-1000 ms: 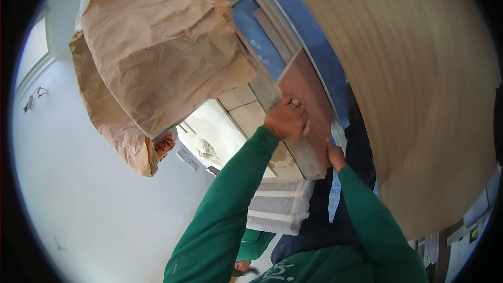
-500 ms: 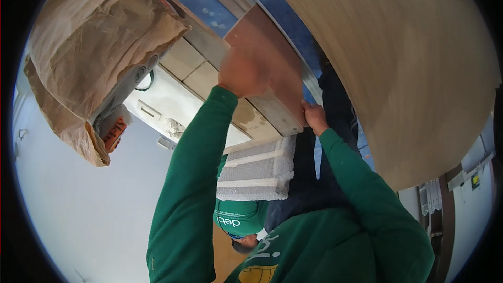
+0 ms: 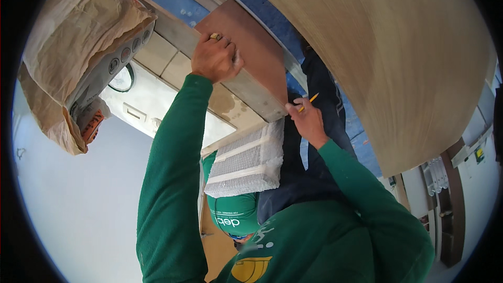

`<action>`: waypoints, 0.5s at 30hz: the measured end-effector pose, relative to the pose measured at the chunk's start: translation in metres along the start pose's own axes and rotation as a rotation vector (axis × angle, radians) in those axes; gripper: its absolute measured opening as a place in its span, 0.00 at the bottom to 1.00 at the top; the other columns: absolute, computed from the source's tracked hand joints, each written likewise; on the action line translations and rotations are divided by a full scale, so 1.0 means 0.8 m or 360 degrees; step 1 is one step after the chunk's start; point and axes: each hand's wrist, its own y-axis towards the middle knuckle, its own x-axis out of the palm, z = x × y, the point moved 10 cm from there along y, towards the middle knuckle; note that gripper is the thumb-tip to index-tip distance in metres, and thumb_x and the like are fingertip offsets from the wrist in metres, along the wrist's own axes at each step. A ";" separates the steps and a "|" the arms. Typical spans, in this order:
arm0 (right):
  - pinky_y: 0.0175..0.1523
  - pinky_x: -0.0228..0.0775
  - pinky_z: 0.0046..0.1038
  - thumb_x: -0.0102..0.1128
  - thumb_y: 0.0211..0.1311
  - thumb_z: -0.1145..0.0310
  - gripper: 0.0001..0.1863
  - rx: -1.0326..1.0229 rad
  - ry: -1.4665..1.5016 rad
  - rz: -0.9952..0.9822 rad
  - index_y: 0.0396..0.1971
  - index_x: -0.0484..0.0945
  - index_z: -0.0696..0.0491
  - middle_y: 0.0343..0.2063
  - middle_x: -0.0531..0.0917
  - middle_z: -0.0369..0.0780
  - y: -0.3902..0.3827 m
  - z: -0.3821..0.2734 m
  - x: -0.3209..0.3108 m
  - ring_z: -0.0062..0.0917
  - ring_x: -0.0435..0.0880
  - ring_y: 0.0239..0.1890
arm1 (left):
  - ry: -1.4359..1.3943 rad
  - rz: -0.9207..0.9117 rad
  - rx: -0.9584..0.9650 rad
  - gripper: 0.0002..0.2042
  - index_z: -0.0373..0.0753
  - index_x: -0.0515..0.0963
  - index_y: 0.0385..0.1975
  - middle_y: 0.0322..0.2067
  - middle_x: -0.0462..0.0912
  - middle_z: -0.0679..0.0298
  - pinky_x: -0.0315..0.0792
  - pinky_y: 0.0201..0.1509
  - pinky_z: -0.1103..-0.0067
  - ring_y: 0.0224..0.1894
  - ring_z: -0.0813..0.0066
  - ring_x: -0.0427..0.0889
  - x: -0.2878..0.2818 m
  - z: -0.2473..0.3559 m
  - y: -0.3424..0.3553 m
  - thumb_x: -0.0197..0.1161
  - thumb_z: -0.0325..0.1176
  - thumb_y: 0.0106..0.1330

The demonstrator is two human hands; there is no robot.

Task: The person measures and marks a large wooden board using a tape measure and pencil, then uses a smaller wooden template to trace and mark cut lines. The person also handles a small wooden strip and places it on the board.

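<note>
A reddish-brown board [image 3: 251,47] lies on top of a long pale block-like structure. My left hand [image 3: 217,58] rests closed on the board's left edge. Something small and yellow shows at its fingers, too little of it visible to name. By the board's near right corner, my right hand [image 3: 309,123] pinches a yellow pencil [image 3: 308,102], its tip sticking out up and to the right. The thumb and finger of that hand are at or very close to the corner.
Left stands a crumpled brown paper sack [image 3: 84,42]. A large wood-grained panel [image 3: 398,68] fills the right. A bubble-wrapped package [image 3: 246,160] lies below the block structure, beside a person in a green cap [image 3: 233,212]. Blue floor covering [image 3: 178,0] shows beyond.
The view has shifted, so most things sit further left and higher. My left hand, blurred before, is sharp now. My right hand has drawn back a little from the board's corner, and the pencil now shows.
</note>
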 end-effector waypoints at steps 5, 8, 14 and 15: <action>0.67 0.74 0.47 0.80 0.63 0.50 0.47 -0.0587 -0.0329 -0.0115 0.73 0.66 0.59 0.61 0.86 0.52 -0.092 -0.055 -0.026 0.49 0.86 0.61 | 0.0109 -0.0026 0.0006 0.13 0.41 0.86 0.23 0.27 0.85 0.61 0.72 0.57 0.66 0.37 0.62 0.84 0.000 0.004 0.002 0.65 0.43 0.62; 0.74 0.65 0.49 0.80 0.62 0.54 0.50 -0.0609 -0.0735 -0.0096 0.77 0.63 0.60 0.68 0.80 0.54 -0.120 -0.011 -0.039 0.50 0.81 0.67 | 0.0103 -0.0054 -0.0034 0.12 0.41 0.86 0.24 0.28 0.85 0.60 0.72 0.57 0.65 0.38 0.62 0.84 -0.003 0.004 -0.001 0.65 0.42 0.62; 0.72 0.63 0.46 0.76 0.64 0.60 0.45 -0.0589 -0.0952 0.0140 0.76 0.64 0.61 0.70 0.77 0.56 -0.090 0.027 -0.028 0.47 0.79 0.69 | 0.0188 0.0019 0.0031 0.11 0.42 0.86 0.25 0.30 0.85 0.61 0.72 0.56 0.64 0.40 0.61 0.84 -0.014 0.009 0.006 0.65 0.41 0.62; 0.71 0.63 0.47 0.77 0.63 0.60 0.45 -0.0521 -0.0872 0.0153 0.75 0.65 0.60 0.69 0.77 0.55 -0.084 0.026 -0.027 0.47 0.79 0.68 | 0.0161 0.0006 0.0015 0.11 0.42 0.86 0.25 0.30 0.85 0.61 0.72 0.56 0.64 0.40 0.61 0.84 -0.008 0.007 0.005 0.65 0.41 0.62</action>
